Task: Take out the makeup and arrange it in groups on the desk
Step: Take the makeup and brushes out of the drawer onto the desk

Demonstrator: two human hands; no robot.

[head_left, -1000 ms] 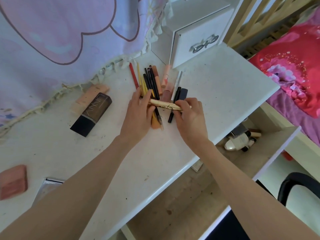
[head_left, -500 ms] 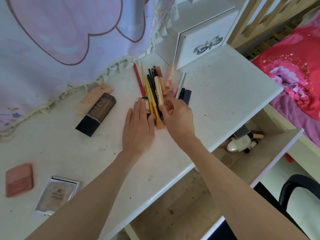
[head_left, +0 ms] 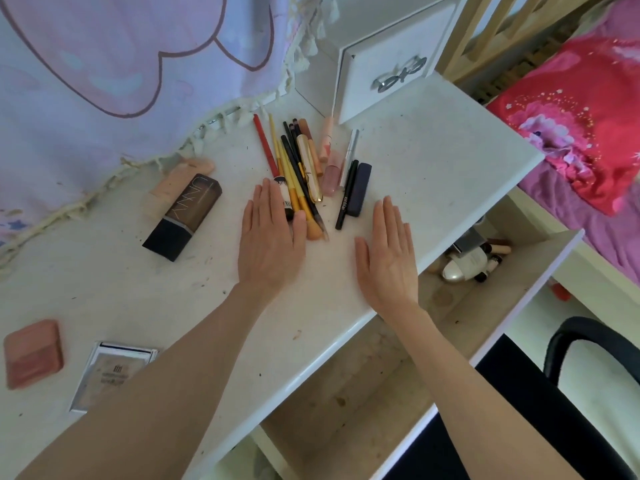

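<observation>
The gold tube (head_left: 308, 168) has been released into the pencil group (head_left: 294, 174). Both the left hand (head_left: 270, 237) and right hand (head_left: 388, 254) are held flat, fingers straight, gripping nothing. The drawer (head_left: 519, 271) is judged still unemptied.

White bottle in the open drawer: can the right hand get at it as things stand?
Probably yes. The right hand lies flat and empty at the desk edge, and the white bottle sits uncovered in the open drawer just beside it.

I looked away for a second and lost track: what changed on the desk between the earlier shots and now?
The right hand let go of the slim gold tube, now lying lengthwise in the cluster of pencils and brushes, then drew back right, flat on the white desk. The left hand stays flat beside the cluster. The dark rectangular foundation bottle has not moved.
</observation>
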